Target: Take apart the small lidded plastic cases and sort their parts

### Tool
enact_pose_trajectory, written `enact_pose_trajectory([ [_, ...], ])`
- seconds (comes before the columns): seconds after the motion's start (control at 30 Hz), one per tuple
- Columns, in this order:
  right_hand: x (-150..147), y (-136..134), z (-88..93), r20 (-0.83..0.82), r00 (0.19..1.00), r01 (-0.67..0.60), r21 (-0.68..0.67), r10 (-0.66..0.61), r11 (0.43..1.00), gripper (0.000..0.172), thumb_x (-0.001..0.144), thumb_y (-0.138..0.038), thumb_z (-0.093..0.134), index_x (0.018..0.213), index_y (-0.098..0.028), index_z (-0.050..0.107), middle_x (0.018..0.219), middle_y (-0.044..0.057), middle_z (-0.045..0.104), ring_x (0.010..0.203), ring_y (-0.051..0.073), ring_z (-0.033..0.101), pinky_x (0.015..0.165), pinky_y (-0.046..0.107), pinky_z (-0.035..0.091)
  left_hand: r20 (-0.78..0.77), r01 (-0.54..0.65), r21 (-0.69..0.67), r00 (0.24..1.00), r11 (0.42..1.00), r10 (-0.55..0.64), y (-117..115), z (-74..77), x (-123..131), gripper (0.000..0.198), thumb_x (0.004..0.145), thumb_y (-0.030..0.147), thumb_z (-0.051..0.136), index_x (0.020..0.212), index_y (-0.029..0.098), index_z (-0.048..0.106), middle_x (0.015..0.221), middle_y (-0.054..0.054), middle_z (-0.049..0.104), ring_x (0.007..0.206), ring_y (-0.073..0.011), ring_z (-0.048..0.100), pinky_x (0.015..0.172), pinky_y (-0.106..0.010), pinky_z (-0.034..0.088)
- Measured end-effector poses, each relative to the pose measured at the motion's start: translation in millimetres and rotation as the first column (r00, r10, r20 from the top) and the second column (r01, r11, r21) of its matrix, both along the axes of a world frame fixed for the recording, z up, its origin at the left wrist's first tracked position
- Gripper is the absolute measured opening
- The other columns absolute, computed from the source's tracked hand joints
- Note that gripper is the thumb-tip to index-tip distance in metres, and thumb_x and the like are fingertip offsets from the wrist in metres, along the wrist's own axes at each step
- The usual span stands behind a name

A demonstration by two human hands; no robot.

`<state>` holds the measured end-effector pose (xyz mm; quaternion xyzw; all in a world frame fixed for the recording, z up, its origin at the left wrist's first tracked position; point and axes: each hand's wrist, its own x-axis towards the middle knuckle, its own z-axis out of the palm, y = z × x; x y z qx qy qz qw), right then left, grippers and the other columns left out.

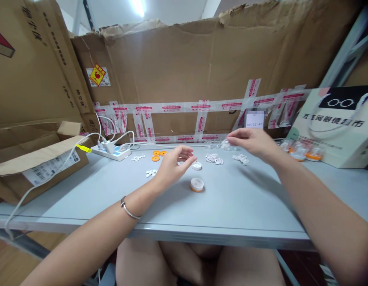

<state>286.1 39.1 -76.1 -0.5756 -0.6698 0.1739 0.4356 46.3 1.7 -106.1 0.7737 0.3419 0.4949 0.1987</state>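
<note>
My left hand (177,163) hovers over the middle of the table, fingers loosely curved and thumb apart, with nothing visible in it. Just right of its thumb lies a small white round ring-like piece (196,166). Closer to me stands a round clear-and-white case with an orange base (197,185). My right hand (252,140) reaches to the back, its fingertips drawn together at a whitish translucent piece (225,143); what they pinch is blurred. Below that hand are white openwork parts in two piles, one at left (214,159) and one at right (240,159).
Orange rings (155,158), white discs (151,173) and small clear pieces (138,157) lie left of my left hand. A power strip (111,151) with cables and an open carton (41,163) are farther left. Orange-based cases (313,153) stand by a paper bag (336,127). A phone (254,120) leans behind.
</note>
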Motion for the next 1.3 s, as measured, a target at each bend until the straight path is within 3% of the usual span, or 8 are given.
enact_pose_trajectory([
  [0.1,38.3,20.5,-6.4,0.187,0.976,0.144,-0.148,-0.115,0.978,0.008,0.064,-0.024,0.063,0.069,-0.017,0.065,0.068,0.005,0.067,0.067,0.018,0.060,0.061,0.028,0.045,-0.056,0.018,0.028,0.998,0.999,-0.016,-0.1,0.2,-1.2,0.015,0.079,0.025,0.056,0.088,0.014,0.056,0.084,-0.006,0.064,0.077,-0.0115,0.061,0.070,-0.025,0.052],
  [0.3,60.9,44.0,-30.7,0.288,0.957,0.119,-0.311,-0.026,0.943,0.007,0.058,-0.013,0.063,0.053,-0.017,0.062,0.053,0.003,0.062,0.054,0.015,0.057,0.056,0.026,0.044,-0.125,0.023,0.022,0.992,0.999,-0.020,-1.2,0.6,-1.3,0.014,0.080,0.026,0.054,0.086,0.014,0.058,0.084,-0.005,0.065,0.076,-0.0115,0.061,0.070,-0.025,0.051],
  [0.43,59.6,46.6,-35.4,0.362,0.932,0.141,-0.303,-0.024,0.942,0.007,0.059,-0.013,0.062,0.053,-0.017,0.061,0.053,0.002,0.062,0.056,0.015,0.057,0.055,0.025,0.043,-0.144,0.031,0.005,0.989,1.000,-0.030,-1.0,0.5,-0.8,0.016,0.081,0.027,0.052,0.088,0.014,0.057,0.085,-0.005,0.065,0.076,-0.0116,0.060,0.071,-0.025,0.051],
  [0.63,44.0,31.5,-18.7,0.418,0.879,0.295,-0.101,-0.228,0.950,0.015,0.065,-0.032,0.063,0.063,-0.017,0.062,0.070,0.007,0.065,0.069,0.019,0.058,0.061,0.028,0.041,-0.290,0.025,-0.100,0.956,0.995,-0.053,0.4,6.1,-6.4,0.024,0.085,0.034,0.043,0.089,0.017,0.059,0.090,-0.004,0.064,0.081,-0.0132,0.058,0.069,-0.026,0.046],
  [0.77,4.4,4.6,-9.7,0.178,0.976,-0.098,-0.165,0.127,0.981,0.031,0.065,-0.048,0.061,0.075,-0.019,0.061,0.076,0.004,0.064,0.069,0.016,0.056,0.060,0.025,0.041,-0.486,0.042,-0.268,0.857,0.963,-0.172,-1.7,9.9,-14.4,0.042,0.069,0.049,0.059,0.098,0.018,0.058,0.100,-0.005,0.060,0.087,-0.0172,0.055,0.069,-0.026,0.045],
  [0.9,-42.1,-23.0,-14.3,0.106,0.810,-0.523,-0.312,0.577,0.793,0.038,0.059,-0.049,0.066,0.081,-0.019,0.061,0.071,0.001,0.060,0.065,0.013,0.053,0.058,0.023,0.041,-0.605,0.045,-0.332,0.756,0.942,-0.249,-1.1,5.0,-16.1,0.052,0.055,0.051,0.069,0.092,0.016,0.059,0.090,-0.004,0.059,0.079,-0.0174,0.053,0.063,-0.025,0.041],
  [1.0,-61.6,-32.2,-23.0,0.165,0.717,-0.595,-0.362,0.677,0.718,0.042,0.054,-0.048,0.070,0.082,-0.019,0.059,0.066,-0.002,0.055,0.060,0.011,0.048,0.053,0.022,0.036,-0.589,0.078,-0.348,0.757,0.934,-0.283,2.2,-0.8,-14.0,0.044,0.059,0.051,0.065,0.081,0.014,0.058,0.075,-0.001,0.056,0.066,-0.0129,0.049,0.055,-0.022,0.037],
  [1.3,-64.4,-29.2,-30.8,0.122,0.717,-0.612,-0.362,0.686,0.703,0.039,0.060,-0.045,0.068,0.085,-0.017,0.059,0.068,-0.002,0.053,0.063,0.011,0.047,0.056,0.023,0.038,-0.544,0.084,-0.363,0.789,0.928,-0.284,4.7,-5.0,-12.7,0.032,0.061,0.042,0.063,0.075,0.014,0.057,0.068,0.001,0.055,0.062,-0.0107,0.049,0.052,-0.020,0.036],
])
